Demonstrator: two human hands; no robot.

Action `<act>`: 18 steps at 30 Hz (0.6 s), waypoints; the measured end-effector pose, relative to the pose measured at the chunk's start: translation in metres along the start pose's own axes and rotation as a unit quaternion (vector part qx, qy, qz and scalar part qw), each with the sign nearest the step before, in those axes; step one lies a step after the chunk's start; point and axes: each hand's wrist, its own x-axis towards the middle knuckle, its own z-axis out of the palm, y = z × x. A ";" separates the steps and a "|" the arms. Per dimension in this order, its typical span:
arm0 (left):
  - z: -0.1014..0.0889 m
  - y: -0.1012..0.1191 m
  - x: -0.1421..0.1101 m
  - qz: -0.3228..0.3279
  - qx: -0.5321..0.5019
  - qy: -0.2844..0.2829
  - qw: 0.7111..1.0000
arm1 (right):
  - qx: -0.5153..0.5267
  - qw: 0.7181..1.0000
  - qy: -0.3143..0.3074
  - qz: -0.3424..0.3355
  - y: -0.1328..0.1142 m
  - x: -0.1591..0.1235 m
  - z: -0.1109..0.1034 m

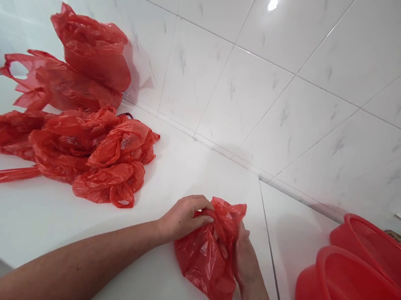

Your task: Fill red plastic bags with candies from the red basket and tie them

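Note:
A crumpled red plastic bag [203, 260] lies on the white counter [169, 175] in front of me. My left hand [182, 217] grips its top left edge with fingers curled over the plastic. Pressed against the bag's right side, my right hand [244, 259] has its fingers closed into the folds. Both forearms reach in from the bottom of the view.
A heap of several more red plastic bags [79, 147] sits at the left of the counter, some leaning on the white tiled wall [265, 80]. Two red plastic strainer baskets [354, 290] stand at the right. The counter's front edge runs along the lower left.

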 end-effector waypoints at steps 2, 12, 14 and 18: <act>0.001 0.001 0.000 -0.023 -0.007 0.003 1.000 | 0.012 0.998 -0.050 0.022 0.000 0.000 -0.006; 0.004 0.002 -0.001 -0.054 -0.062 -0.038 0.996 | 0.011 0.999 -0.033 0.038 0.011 0.005 -0.011; 0.005 0.000 -0.002 -0.086 -0.067 -0.052 0.993 | -0.007 0.999 -0.003 0.040 0.009 0.005 -0.006; 0.007 -0.002 -0.003 -0.104 -0.061 -0.037 0.992 | -0.100 0.993 0.056 0.040 0.005 0.007 -0.001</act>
